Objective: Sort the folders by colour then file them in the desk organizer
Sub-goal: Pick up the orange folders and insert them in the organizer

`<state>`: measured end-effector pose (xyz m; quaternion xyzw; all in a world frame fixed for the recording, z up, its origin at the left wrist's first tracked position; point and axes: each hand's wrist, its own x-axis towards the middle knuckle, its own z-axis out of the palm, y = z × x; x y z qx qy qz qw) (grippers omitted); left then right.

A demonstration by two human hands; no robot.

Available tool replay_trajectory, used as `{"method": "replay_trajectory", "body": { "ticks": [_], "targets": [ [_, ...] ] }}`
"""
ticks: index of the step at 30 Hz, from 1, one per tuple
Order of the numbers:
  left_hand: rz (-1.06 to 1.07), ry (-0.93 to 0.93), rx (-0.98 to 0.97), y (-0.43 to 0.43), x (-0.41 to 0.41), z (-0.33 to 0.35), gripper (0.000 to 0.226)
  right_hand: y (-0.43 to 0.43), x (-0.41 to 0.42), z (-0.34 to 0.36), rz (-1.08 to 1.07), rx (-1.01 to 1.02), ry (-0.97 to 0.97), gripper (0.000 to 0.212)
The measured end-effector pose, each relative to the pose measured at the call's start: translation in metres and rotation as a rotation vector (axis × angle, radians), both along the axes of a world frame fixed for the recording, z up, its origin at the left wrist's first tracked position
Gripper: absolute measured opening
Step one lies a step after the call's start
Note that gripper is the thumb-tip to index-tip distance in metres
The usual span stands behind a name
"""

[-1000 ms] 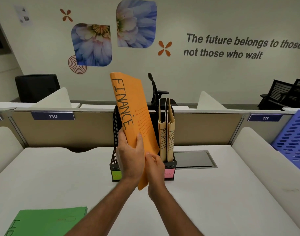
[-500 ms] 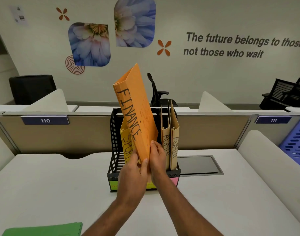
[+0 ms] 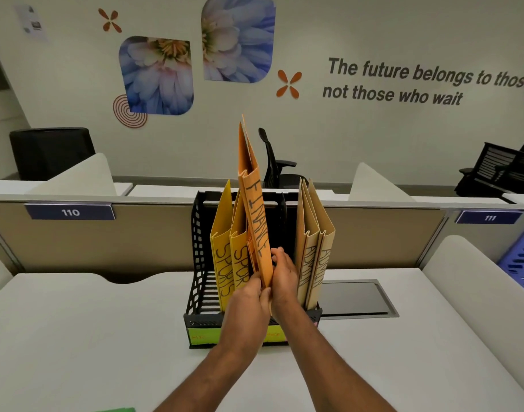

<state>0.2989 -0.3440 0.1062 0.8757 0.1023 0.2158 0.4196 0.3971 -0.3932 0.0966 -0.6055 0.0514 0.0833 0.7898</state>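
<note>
An orange folder marked FINANCE stands nearly upright, spine toward me, its lower end inside the black desk organizer. My left hand and my right hand pinch its bottom edge from both sides. Two yellow SPORTS folders stand in the organizer to its left. Two tan ADMIN folders stand in the right slot. Another orange folder seems to sit behind the FINANCE one, mostly hidden.
The organizer sits mid-desk on a white table, with coloured labels on its front. A dark cable hatch lies to its right. A green folder corner shows at the bottom edge. A purple tray stands far right.
The FINANCE folder has turned from tilted and raised to nearly upright and has gone down into the organizer's middle slot. Both hands have moved forward with it.
</note>
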Motion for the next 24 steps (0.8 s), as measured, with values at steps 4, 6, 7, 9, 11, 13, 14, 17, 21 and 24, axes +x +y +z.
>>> {"method": "replay_trajectory", "body": {
  "ticks": [4,6,7,9,11,13,14,17,21,24],
  "targets": [
    [0.017,-0.006,0.015,-0.004,0.009,-0.008,0.023,-0.001,-0.001,-0.003,0.020,0.009,-0.044,0.030],
    [0.029,-0.023,0.013,-0.008,0.013,-0.009,0.027,-0.002,-0.002,-0.003,0.006,0.012,-0.057,0.029],
    [0.039,-0.024,0.020,-0.009,0.013,-0.009,0.029,-0.003,-0.003,-0.004,-0.001,0.017,-0.062,0.030],
    [0.053,-0.021,0.025,-0.012,0.014,-0.009,0.031,-0.005,-0.006,-0.005,-0.020,0.045,-0.060,0.032],
    [0.046,-0.021,0.032,-0.012,0.016,-0.009,0.039,-0.006,-0.008,-0.005,-0.044,0.069,-0.049,0.032],
    [0.018,-0.004,0.041,-0.010,0.018,-0.008,0.048,-0.005,-0.010,-0.005,-0.057,0.088,-0.040,0.031],
    [-0.003,0.009,0.044,-0.008,0.019,-0.008,0.052,-0.005,-0.011,-0.005,-0.058,0.095,-0.038,0.029],
    [-0.050,0.063,0.061,-0.004,0.021,-0.008,0.059,-0.007,-0.016,-0.002,-0.029,0.076,-0.094,0.028],
    [-0.089,0.038,0.009,-0.002,0.022,-0.010,0.050,-0.009,-0.024,0.013,0.041,-0.006,-0.271,0.037],
    [-0.074,0.080,0.151,-0.003,0.023,-0.010,0.038,-0.006,-0.023,0.026,0.053,-0.147,-0.372,0.056]
  ]
}}
